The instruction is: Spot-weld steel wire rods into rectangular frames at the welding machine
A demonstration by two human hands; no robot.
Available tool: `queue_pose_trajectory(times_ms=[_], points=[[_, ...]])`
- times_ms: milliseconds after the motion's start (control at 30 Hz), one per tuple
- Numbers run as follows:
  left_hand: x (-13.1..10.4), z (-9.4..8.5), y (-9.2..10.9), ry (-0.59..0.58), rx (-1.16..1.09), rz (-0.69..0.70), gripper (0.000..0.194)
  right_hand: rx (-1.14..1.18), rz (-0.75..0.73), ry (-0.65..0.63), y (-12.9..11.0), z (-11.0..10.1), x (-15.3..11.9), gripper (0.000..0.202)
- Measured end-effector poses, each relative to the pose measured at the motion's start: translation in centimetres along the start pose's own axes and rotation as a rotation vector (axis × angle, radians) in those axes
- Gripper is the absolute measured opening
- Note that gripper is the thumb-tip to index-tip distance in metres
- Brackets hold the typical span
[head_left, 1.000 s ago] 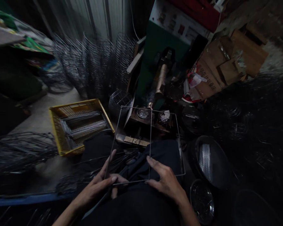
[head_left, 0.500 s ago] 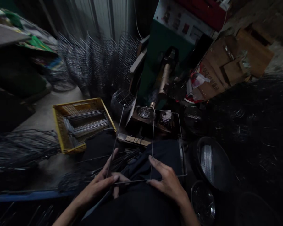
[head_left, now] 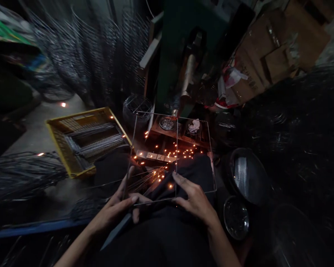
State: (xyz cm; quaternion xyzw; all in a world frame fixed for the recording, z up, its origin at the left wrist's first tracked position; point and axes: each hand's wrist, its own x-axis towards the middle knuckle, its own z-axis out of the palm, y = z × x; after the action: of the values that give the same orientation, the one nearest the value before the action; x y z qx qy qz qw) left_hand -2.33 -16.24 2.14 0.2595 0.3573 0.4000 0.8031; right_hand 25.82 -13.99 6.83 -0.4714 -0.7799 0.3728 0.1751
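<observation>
A thin rectangular wire frame [head_left: 177, 148] with a middle crossbar is held out over my lap. My left hand [head_left: 128, 202] grips its near left corner between thumb and fingers. With thumb and forefinger, my right hand [head_left: 193, 196] holds the near end of the crossbar. The far edge of the frame touches or lies just under the copper-coloured tip [head_left: 175, 112] of a machine [head_left: 187, 78]. Orange sparks [head_left: 163, 172] are scattered below the tip and over my lap.
A yellow crate [head_left: 55, 142] of metal rods stands at the left. Wire coils or racks [head_left: 100, 48] are behind it. A round dish [head_left: 167, 123] sits near the tip. At the right are a dark tub [head_left: 256, 178], a glossy bowl [head_left: 236, 218] and cardboard boxes [head_left: 261, 55].
Sparks have appeared below the machine tip and fly outwards, some reaching the floor at the left. The view has shifted slightly; both hands keep their hold on the wire frame.
</observation>
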Motion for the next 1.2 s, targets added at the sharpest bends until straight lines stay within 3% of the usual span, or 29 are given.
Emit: queue_pose_trajectory(times_ms=[133, 367, 533, 667, 733, 800, 967, 1200], points=[[4.3, -0.4, 2.8, -0.067, 0.058, 0.122, 0.101, -0.050, -0.083, 0.086, 2.5, -1.4, 4.2, 0.085], [15.3, -2.2, 10.6, -0.135, 0.159, 0.315, 0.099, -0.243, -0.063, 0.170, 5.0, -8.0, 15.9, 0.086], [20.3, -3.9, 13.9, -0.174, 0.070, 0.356, 0.101, -0.346, 0.002, 0.228, 5.7, -11.8, 19.8, 0.087], [21.3, -4.4, 15.1, -0.161, 0.043, 0.352, 0.102, -0.155, -0.076, 0.174, 7.1, -14.0, 22.1, 0.058], [21.3, -4.3, 15.3, -0.156, 0.044, 0.356, 0.103, 0.015, -0.054, 0.099, 7.7, -14.5, 24.0, 0.034], [21.2, -4.0, 15.3, -0.147, 0.044, 0.365, 0.105, 0.123, 0.008, 0.064, 8.0, -14.6, 26.3, 0.024], [21.2, -3.2, 14.9, -0.118, 0.008, 0.363, 0.109, 0.152, -0.007, 0.061, 7.8, -13.4, 30.4, 0.027], [21.2, -2.9, 15.0, -0.043, -0.020, 0.359, 0.109, 0.210, -0.040, 0.064, 8.2, -12.9, 30.8, 0.037]])
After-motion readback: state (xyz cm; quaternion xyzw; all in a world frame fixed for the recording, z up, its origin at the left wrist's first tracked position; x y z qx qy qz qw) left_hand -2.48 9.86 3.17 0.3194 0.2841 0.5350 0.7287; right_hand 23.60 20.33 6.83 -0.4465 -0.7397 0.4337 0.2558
